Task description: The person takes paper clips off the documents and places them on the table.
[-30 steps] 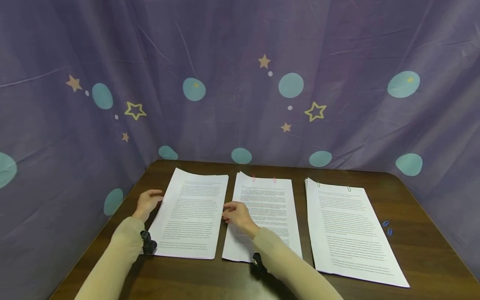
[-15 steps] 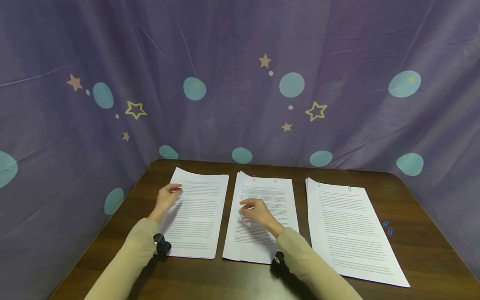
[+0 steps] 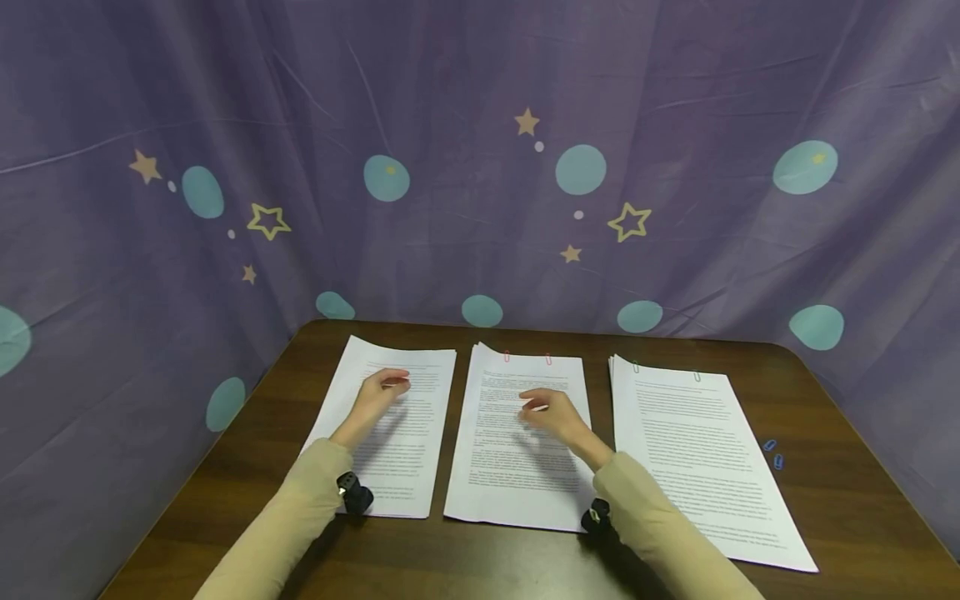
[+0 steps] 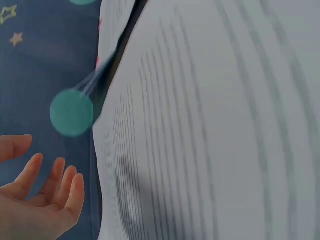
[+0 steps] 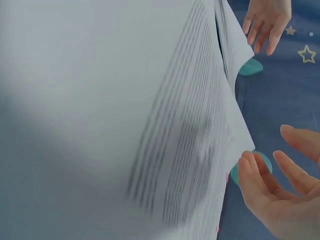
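Observation:
Above the left paper stack (image 3: 420,433) hovers my left hand (image 3: 375,398), its fingers loosely bent and holding nothing. My right hand (image 3: 558,418) hangs over the middle stack (image 3: 495,496), which carries two pink clips (image 3: 548,359) on its top edge. Both hands cast shadows on the sheets. In the left wrist view the left hand (image 4: 42,200) has its fingers spread apart. The right wrist view shows the right hand (image 5: 280,185) with relaxed fingers, clear of the paper, and the left hand (image 5: 270,20) farther off.
At the right lies a third stack (image 3: 705,467) with two green clips (image 3: 697,377) at its top. Two blue clips (image 3: 777,462) rest beside it on the brown table (image 3: 465,567). A purple curtain (image 3: 450,100) hangs behind.
Both hands have moved to the right. The left came from the left stack's left edge to above its sheets; the right went from between two stacks to over the middle one.

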### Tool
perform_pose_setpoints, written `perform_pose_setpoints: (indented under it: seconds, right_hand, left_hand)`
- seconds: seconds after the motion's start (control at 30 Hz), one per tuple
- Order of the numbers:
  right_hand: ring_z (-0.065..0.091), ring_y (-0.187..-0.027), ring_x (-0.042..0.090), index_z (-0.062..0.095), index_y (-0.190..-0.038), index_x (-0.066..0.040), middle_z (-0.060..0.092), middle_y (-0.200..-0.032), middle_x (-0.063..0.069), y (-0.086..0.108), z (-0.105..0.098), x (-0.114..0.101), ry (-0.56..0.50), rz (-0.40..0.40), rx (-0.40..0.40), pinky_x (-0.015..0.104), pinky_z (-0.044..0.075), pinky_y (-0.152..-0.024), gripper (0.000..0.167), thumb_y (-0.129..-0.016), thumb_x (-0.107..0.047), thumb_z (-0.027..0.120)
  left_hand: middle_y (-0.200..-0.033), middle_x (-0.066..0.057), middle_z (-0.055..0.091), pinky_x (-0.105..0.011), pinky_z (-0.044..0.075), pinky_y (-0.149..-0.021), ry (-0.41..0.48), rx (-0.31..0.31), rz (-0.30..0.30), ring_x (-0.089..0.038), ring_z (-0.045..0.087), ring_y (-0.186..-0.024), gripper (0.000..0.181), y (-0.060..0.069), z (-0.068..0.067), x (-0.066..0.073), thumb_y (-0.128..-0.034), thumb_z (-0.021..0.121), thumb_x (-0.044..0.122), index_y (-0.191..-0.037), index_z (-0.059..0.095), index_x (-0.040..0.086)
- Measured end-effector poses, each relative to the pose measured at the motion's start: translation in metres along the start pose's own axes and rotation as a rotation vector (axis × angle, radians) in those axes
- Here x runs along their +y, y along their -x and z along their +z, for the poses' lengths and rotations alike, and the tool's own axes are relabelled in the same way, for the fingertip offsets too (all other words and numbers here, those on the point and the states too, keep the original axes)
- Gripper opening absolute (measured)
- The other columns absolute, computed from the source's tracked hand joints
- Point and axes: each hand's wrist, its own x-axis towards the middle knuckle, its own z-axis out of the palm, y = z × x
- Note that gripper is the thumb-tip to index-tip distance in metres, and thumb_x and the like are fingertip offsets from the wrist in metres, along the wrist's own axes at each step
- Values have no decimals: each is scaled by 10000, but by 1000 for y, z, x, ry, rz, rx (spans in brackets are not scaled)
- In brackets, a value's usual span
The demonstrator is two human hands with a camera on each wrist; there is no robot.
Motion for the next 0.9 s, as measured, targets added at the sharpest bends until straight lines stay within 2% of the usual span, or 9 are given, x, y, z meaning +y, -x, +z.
perform_pose_setpoints:
  seconds: [0.1,0.17,0.27,0.4,0.43,0.5,0.57,0.7,0.9]
  right_hand:
    - [610,-809,295,542,-1113,92,596,-973,239,3,-11,3,49,12,9,326,514,-669,345,-792,-10,615]
    - [605,-818,296,541,-1117,87,590,-986,245,5,-19,5,75,15,20,331,508,-679,351,-788,-10,619]
    - [602,-824,312,535,-1124,88,582,-1000,255,8,-29,9,120,10,36,345,502,-687,361,-786,-8,619]
    - [597,-849,338,527,-1131,92,569,-1020,272,11,-41,17,145,15,59,359,498,-695,378,-779,-5,623]
    - [593,-857,343,526,-1131,94,564,-1025,277,12,-44,18,145,20,63,362,497,-694,381,-777,-6,625]
    - [581,-885,353,515,-1139,98,547,-1047,293,14,-48,21,140,37,62,367,495,-703,396,-777,-18,625]
    - [563,-918,371,506,-1145,103,527,-1072,311,15,-52,24,142,49,61,378,491,-724,408,-777,-25,625]
    - [497,-1021,420,478,-1172,103,472,-1142,344,19,-58,29,142,85,44,434,451,-816,448,-775,-40,629]
    - [449,-1085,443,421,-1222,110,393,-1223,361,21,-62,32,140,117,17,467,416,-866,517,-777,-45,635]
  left_hand:
    - [-1010,-262,555,-335,479,-726,23,-50,9,-230,546,-871,304,4,11,9,-832,520,0,-1097,504,-149]
    - [-1000,-247,566,-379,484,-731,46,-92,61,-255,558,-876,310,0,18,0,-829,522,24,-1099,514,-127]
    - [-924,-136,615,-318,501,-616,101,-135,205,-202,592,-793,306,-46,39,-78,-810,600,150,-1069,581,-11]
    - [-943,-35,628,-304,494,-527,134,-212,262,-156,610,-756,392,-133,76,-215,-750,689,336,-1088,593,160]
    - [-975,-32,622,-322,495,-532,107,-226,235,-166,610,-783,429,-149,85,-237,-736,697,367,-1106,582,183]
    - [-1026,-20,605,-332,499,-548,78,-251,200,-175,605,-835,483,-165,97,-261,-709,708,415,-1129,563,225]
    - [-1068,-16,582,-332,507,-589,45,-262,162,-187,588,-902,512,-164,106,-260,-692,715,435,-1138,548,248]
    - [-1120,-67,541,-330,503,-669,-18,-263,118,-228,546,-990,510,-135,109,-215,-719,705,383,-1167,528,214]
    - [-1183,-180,488,-360,470,-789,-45,-270,143,-316,516,-1046,512,-95,104,-155,-747,691,274,-1196,505,111]
